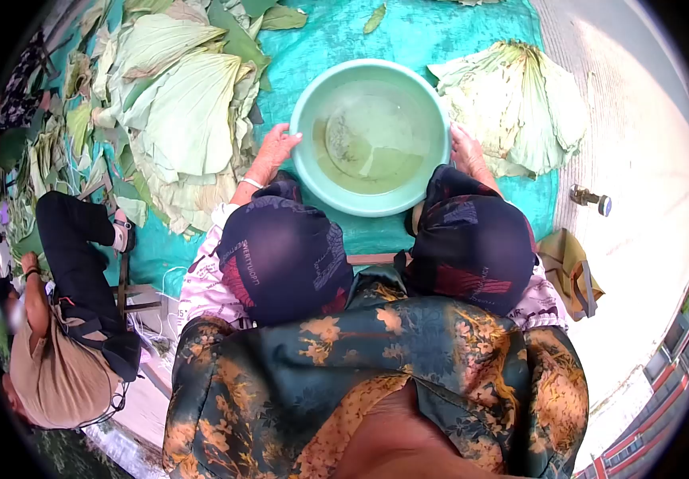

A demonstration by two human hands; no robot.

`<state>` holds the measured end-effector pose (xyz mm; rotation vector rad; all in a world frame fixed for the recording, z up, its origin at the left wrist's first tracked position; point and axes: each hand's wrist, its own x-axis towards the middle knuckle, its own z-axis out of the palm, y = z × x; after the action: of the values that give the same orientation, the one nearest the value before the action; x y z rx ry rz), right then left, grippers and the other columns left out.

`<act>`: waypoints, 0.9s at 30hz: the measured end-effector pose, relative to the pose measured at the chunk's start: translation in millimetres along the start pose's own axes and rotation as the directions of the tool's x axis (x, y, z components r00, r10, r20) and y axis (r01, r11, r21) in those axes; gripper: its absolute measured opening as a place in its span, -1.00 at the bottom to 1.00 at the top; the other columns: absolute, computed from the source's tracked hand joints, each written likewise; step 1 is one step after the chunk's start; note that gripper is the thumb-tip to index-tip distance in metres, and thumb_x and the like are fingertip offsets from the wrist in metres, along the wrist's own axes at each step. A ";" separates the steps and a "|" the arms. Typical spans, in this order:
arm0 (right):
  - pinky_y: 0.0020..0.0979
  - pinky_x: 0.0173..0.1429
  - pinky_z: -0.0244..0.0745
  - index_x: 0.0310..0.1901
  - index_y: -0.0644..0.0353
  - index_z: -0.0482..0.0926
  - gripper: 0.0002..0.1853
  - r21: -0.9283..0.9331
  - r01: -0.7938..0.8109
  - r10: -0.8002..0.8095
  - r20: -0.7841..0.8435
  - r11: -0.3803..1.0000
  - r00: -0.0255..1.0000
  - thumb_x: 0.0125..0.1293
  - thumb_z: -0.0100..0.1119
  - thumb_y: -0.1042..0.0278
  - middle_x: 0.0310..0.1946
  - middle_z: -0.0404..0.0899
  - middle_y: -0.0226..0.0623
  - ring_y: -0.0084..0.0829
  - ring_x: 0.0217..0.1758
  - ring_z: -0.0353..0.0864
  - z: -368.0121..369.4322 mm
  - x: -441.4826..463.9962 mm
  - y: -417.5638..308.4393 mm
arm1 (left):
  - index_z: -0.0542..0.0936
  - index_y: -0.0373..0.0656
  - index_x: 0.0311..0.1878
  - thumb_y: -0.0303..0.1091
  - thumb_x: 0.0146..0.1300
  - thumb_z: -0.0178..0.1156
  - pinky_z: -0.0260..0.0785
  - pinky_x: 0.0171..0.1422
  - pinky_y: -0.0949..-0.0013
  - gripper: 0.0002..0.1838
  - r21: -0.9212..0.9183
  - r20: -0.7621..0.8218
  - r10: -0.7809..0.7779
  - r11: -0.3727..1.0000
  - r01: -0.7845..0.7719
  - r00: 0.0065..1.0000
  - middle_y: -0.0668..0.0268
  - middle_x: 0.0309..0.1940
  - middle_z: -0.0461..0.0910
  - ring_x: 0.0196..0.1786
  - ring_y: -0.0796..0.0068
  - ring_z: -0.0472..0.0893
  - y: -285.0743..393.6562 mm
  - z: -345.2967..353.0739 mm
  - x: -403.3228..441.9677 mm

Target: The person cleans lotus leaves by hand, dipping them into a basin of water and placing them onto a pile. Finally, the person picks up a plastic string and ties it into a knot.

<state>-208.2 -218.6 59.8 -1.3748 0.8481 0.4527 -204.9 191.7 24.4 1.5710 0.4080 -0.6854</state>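
Observation:
A pale green plastic basin (373, 204) stands before my knees, holding shallow, yellowish water with some dark sediment. My left hand (278, 146) grips its left rim, fingers bent against the edge. On the opposite side, my right hand (464, 147) holds the right rim; part of its fingers is hidden behind the wall. Close to my left hand lies a heap of big, pale dried lotus leaves (189, 112). Beyond my right hand, a flatter stack of similar leaves (520, 104) spreads out like a fan.
A teal tarp (288, 60) lies beneath the basin and leaves. At the left, another person (65, 351) sits near the heap. On the right are a small metal object with a round end (590, 199) and a tan bag (568, 271) on pale concrete.

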 end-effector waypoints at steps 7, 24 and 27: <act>-0.29 -0.04 0.43 -0.08 0.22 0.48 -0.77 0.227 0.033 -0.038 0.019 0.973 0.999 0.21 0.09 0.41 -0.19 0.52 -0.28 -0.38 -0.12 0.48 4.7 22.1 9.2 | 0.48 -0.17 -0.22 -0.43 0.12 0.15 0.24 -0.49 0.61 -0.85 -0.061 -0.167 -0.016 0.998 0.006 0.986 0.54 -0.52 0.44 -0.50 0.74 0.39 -45.3 -4.4 23.4; -0.34 -0.05 0.40 -0.07 0.20 0.49 -0.74 0.137 0.033 -0.058 0.180 0.990 0.982 0.19 0.10 0.39 -0.22 0.51 -0.37 -0.49 -0.13 0.47 8.7 -9.9 -12.9 | 0.47 -0.30 -0.08 -0.49 0.17 0.12 0.28 -0.32 0.53 -0.76 -0.028 -0.417 -0.010 1.000 -0.001 0.909 0.37 -0.40 0.53 -0.39 0.62 0.45 -11.7 -7.1 -13.8; -0.34 0.01 0.39 0.01 0.22 0.46 -0.67 0.133 0.116 -0.147 0.251 0.984 0.957 0.20 0.10 0.34 -0.14 0.52 -0.32 -0.47 -0.06 0.47 -3.7 -4.9 -10.4 | 0.44 -0.33 0.01 -0.49 0.18 0.11 0.33 -0.22 0.48 -0.68 0.044 -0.443 0.005 0.999 0.016 0.896 0.30 -0.31 0.55 -0.30 0.55 0.49 -18.5 -6.9 -6.2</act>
<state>-204.7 -223.1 70.5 -1.2236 0.5550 0.4612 -219.9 201.7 14.3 1.7717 0.7386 -0.3330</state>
